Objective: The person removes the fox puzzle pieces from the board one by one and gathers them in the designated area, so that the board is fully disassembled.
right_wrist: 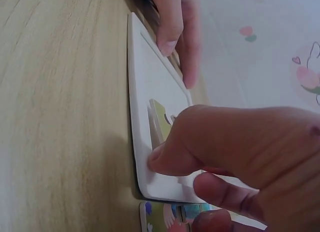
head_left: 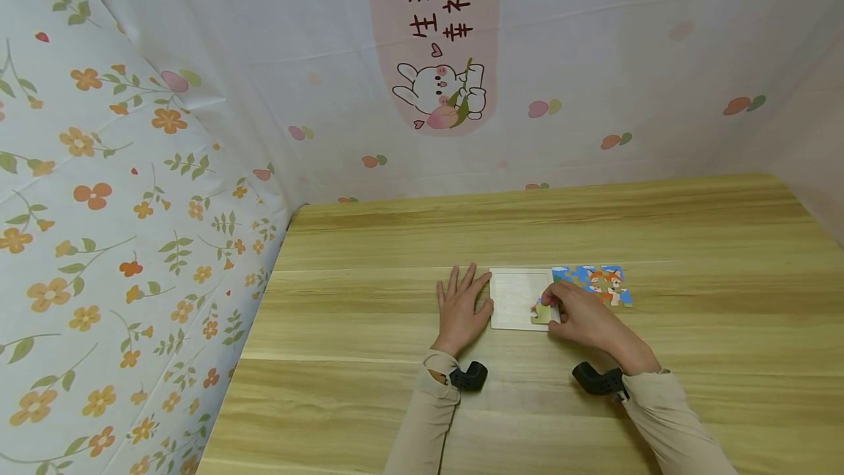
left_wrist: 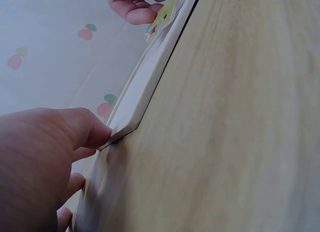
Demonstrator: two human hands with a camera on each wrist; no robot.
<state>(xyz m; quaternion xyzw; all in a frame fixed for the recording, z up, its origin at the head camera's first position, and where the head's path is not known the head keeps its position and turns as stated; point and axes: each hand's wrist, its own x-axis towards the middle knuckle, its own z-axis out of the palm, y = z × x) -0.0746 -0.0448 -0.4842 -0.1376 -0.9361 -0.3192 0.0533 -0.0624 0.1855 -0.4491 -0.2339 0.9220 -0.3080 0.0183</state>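
A white rectangular puzzle tray (head_left: 516,290) lies flat on the table. My left hand (head_left: 460,317) has its fingers spread on the tabletop, and its thumb and index finger touch the tray's left edge. In the tray's lower right corner my right hand (head_left: 585,316) pinches a yellow-green jigsaw piece (head_left: 542,314). The right wrist view shows this jigsaw piece (right_wrist: 161,119) tilted, one edge raised off the tray floor. Right of the tray lie joined jigsaw pieces (head_left: 596,283) with a blue ground and orange fox-like animals, partly covered by my right hand.
The tray and pieces rest on a wood-grain table (head_left: 369,402). Behind it hangs a pale curtain (head_left: 580,57) with a rabbit print, and a flowered cloth (head_left: 132,240) hangs at the left. Each wrist wears a black device (head_left: 469,377).
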